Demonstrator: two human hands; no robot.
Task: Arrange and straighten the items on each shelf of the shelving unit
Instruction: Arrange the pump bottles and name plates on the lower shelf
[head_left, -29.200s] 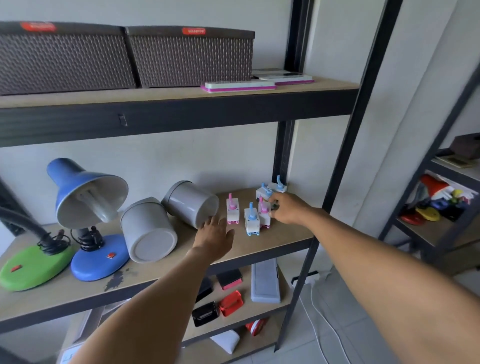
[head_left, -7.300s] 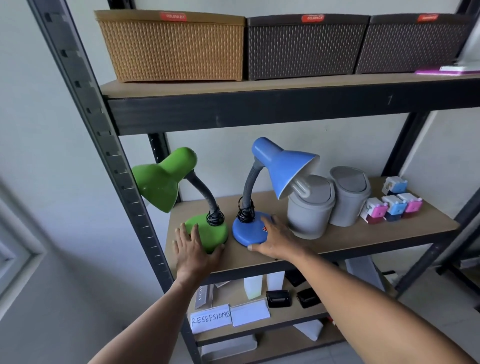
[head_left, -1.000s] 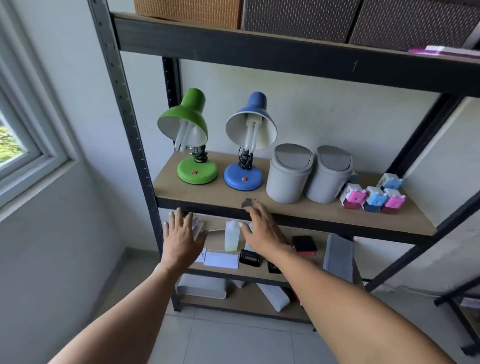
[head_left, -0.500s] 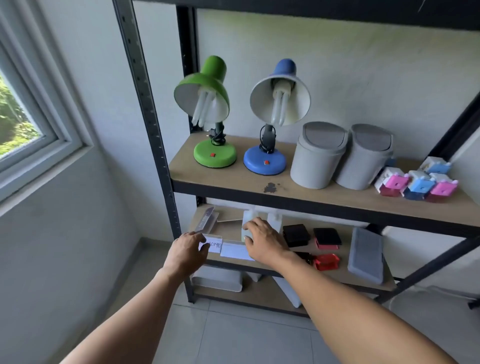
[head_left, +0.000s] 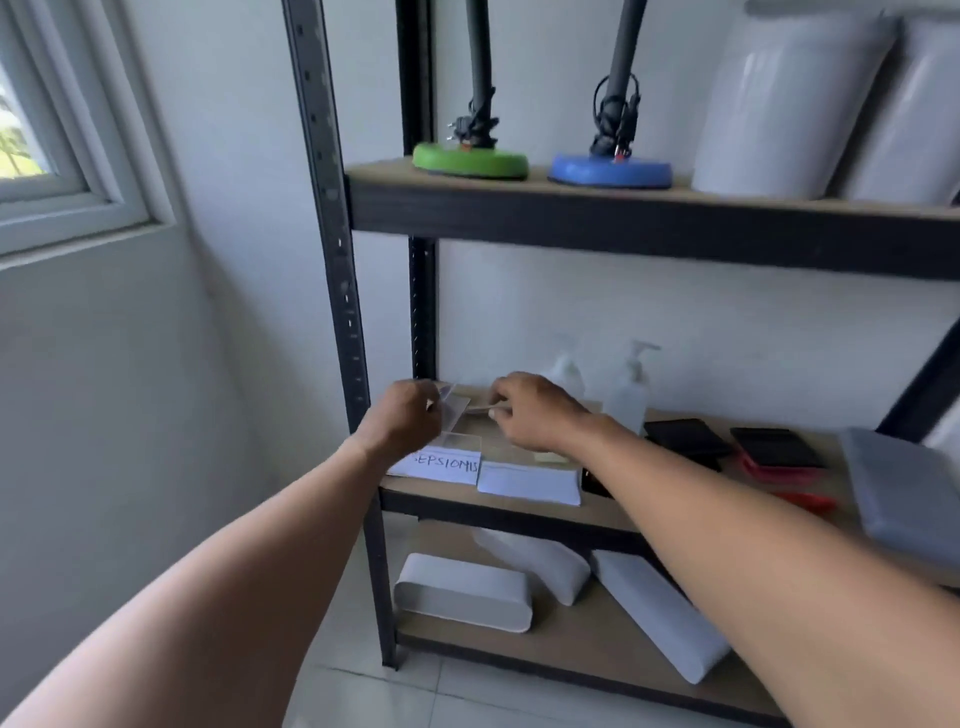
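Head view: left hand (head_left: 402, 418) pinching a clear acrylic sign holder (head_left: 456, 410) above the middle shelf (head_left: 519, 512), right hand (head_left: 530, 413) curled beside it, grip blurred, contents impossible to tell. Upper shelf apparently done: two lamp bases (head_left: 470, 163), two bins (head_left: 779, 104) lined up. Still to straighten: two paper signs (head_left: 527, 483), two pump bottles (head_left: 628, 395), three white boxes (head_left: 462, 597) askew below.
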